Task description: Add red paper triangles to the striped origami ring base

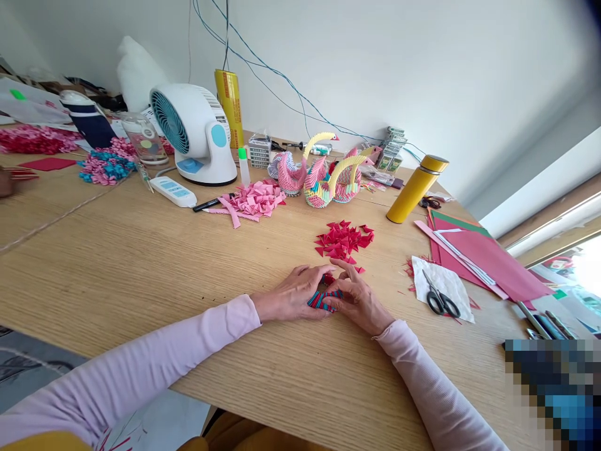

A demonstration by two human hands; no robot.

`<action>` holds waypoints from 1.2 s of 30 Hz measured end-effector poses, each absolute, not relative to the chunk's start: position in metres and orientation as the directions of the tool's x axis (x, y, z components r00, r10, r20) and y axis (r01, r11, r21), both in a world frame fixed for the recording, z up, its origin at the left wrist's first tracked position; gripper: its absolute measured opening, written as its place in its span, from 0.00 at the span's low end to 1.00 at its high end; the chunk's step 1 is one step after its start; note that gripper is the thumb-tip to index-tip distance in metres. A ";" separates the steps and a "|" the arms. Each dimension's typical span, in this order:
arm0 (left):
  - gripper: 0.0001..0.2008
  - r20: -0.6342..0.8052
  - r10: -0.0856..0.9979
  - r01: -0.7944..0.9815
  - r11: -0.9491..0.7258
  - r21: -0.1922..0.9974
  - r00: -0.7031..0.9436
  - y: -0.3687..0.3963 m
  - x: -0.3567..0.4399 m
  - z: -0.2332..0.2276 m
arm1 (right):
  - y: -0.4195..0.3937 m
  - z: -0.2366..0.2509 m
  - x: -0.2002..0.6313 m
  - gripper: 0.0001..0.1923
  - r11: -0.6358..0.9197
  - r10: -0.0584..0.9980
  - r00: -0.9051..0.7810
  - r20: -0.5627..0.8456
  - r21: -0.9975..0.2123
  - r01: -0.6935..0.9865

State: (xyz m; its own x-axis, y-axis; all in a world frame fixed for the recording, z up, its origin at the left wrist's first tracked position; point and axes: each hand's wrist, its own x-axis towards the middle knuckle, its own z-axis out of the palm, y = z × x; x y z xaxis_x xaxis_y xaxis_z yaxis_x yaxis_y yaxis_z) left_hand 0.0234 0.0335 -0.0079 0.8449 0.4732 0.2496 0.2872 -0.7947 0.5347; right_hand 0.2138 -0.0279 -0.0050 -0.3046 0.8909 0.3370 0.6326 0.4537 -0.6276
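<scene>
A small ring of folded paper pieces, striped red and blue, sits low on the table between my hands. My left hand curves around its left side, fingers closed against it. From the right, my right hand pinches the ring's near right edge with thumb and fingers, its index finger raised. My fingers cover part of the ring. Just beyond them lies a loose pile of red folded paper triangles, a few of them close to my right fingertips.
Behind are pink paper pieces, folded-paper swans, a white fan and a yellow flask. To the right, scissors rest on a white tissue near red paper sheets. Another person's hand shows at the left edge.
</scene>
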 end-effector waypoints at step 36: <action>0.40 0.181 0.327 0.198 -0.841 0.504 0.927 0.043 0.014 -0.002 | -0.029 -0.004 0.211 0.11 0.433 0.900 -0.270 0.341 -0.642 0.633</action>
